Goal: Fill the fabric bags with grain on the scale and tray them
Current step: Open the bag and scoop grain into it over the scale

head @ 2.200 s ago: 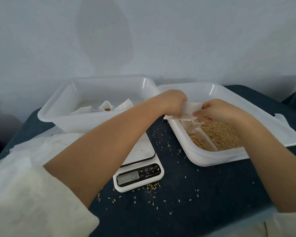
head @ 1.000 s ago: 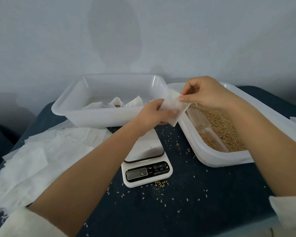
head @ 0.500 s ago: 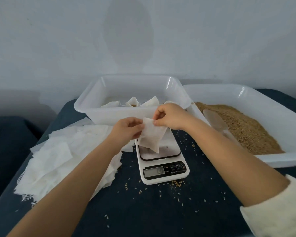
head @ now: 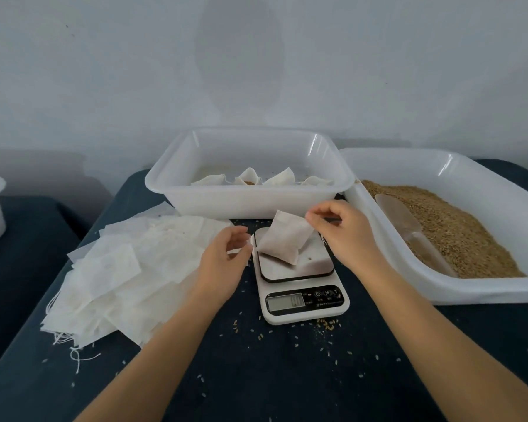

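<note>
One bag [head: 282, 237] was propped on the scale [head: 299, 277], seemingly pinched by the right hand [head: 345, 233]; the left hand [head: 224, 258] was spread loosely beside it.

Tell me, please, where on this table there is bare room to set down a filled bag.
The widest free patch is the dark tabletop in front of the scale, between the forearms, with only stray grains. The bag tray has bare floor behind its bags. It is crowded left of the scale, under the empty-bag pile, and right, at the grain tray.
</note>
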`<state>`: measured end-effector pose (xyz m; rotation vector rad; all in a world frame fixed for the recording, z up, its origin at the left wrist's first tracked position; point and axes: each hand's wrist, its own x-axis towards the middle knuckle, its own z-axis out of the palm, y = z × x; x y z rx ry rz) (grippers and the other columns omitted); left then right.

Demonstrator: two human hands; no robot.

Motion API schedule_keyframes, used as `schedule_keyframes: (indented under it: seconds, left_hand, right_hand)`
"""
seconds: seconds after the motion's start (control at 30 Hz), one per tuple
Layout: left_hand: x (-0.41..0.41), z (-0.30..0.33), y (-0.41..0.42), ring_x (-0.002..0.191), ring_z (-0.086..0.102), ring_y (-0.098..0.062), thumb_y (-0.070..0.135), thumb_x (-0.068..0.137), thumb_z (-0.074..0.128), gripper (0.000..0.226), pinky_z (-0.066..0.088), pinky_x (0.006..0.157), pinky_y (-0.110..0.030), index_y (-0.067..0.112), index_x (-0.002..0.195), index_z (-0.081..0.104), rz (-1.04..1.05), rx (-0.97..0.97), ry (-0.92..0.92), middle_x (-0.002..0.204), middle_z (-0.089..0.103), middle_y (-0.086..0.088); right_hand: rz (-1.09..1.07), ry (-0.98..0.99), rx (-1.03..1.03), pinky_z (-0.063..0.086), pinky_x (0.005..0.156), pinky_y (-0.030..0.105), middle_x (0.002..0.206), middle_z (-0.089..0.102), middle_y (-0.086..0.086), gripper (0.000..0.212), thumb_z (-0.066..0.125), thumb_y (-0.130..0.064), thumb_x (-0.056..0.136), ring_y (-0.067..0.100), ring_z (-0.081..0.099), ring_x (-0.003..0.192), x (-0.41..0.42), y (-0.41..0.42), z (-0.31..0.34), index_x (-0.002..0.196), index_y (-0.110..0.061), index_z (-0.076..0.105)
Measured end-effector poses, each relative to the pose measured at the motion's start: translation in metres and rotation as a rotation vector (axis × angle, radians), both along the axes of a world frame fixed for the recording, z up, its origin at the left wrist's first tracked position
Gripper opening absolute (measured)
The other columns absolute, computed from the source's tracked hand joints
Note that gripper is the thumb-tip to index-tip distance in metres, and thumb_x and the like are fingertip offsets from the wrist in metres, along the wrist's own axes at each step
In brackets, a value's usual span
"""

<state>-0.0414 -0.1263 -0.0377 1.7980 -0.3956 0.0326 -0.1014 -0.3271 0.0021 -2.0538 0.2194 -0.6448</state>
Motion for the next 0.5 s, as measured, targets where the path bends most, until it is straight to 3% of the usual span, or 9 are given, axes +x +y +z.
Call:
schedule_keyframes:
  seconds: [0.07,0.13,0.27,0.4,0.5]
  left_hand:
    - [-0.006,-0.004,0.000,0.087,0.056,0.011,0.010,0.089,0.059,0.027,0.040,0.068,0.000,0.036,0.097,0.054,-0.005,-0.013,-0.004,0.097,0.061,0.017]
    - [-0.011,-0.007,0.000,0.084,0.056,0.011,0.014,0.089,0.058,0.029,0.039,0.065,0.000,0.042,0.093,0.052,0.008,-0.006,-0.006,0.095,0.062,0.017]
    - [-0.016,-0.018,-0.001,0.069,0.055,0.007,0.019,0.090,0.058,0.018,0.039,0.061,-0.003,0.035,0.082,0.057,0.075,-0.022,-0.037,0.075,0.064,0.020]
    - [-0.013,-0.025,-0.001,0.051,0.047,0.002,0.027,0.092,0.053,0.025,0.037,0.051,-0.009,0.025,0.067,0.055,0.083,0.000,-0.067,0.058,0.057,0.016]
    - [-0.012,-0.029,0.000,0.052,0.048,0.003,0.029,0.095,0.047,0.031,0.036,0.052,-0.008,0.026,0.066,0.054,0.114,0.015,-0.089,0.053,0.054,0.013]
  right_hand:
    - [-0.038,-0.029,0.038,0.044,0.066,0.008,0.076,0.065,-0.011,0.010,0.067,-0.028,0.088,-0.002,0.058,0.072,-0.008,0.003,-0.007,0.078,-0.029,0.065]
    - [-0.094,-0.051,0.037,0.041,0.059,0.011,0.064,0.059,-0.008,0.021,0.063,-0.031,0.090,0.001,0.052,0.061,-0.015,0.006,-0.016,0.071,-0.023,0.062]
    - [-0.203,-0.085,0.087,0.037,0.054,0.015,0.060,0.055,0.004,0.036,0.056,-0.036,0.092,0.005,0.045,0.054,-0.029,0.005,-0.034,0.068,-0.010,0.059]
    - [-0.216,-0.041,0.142,0.039,0.060,0.006,0.062,0.059,-0.017,0.021,0.055,-0.027,0.096,-0.004,0.054,0.062,-0.035,-0.006,-0.044,0.076,-0.027,0.063]
    - [-0.232,-0.032,0.197,0.039,0.060,0.005,0.060,0.059,-0.016,0.021,0.061,-0.026,0.092,-0.005,0.054,0.060,-0.033,-0.012,-0.047,0.072,-0.027,0.061]
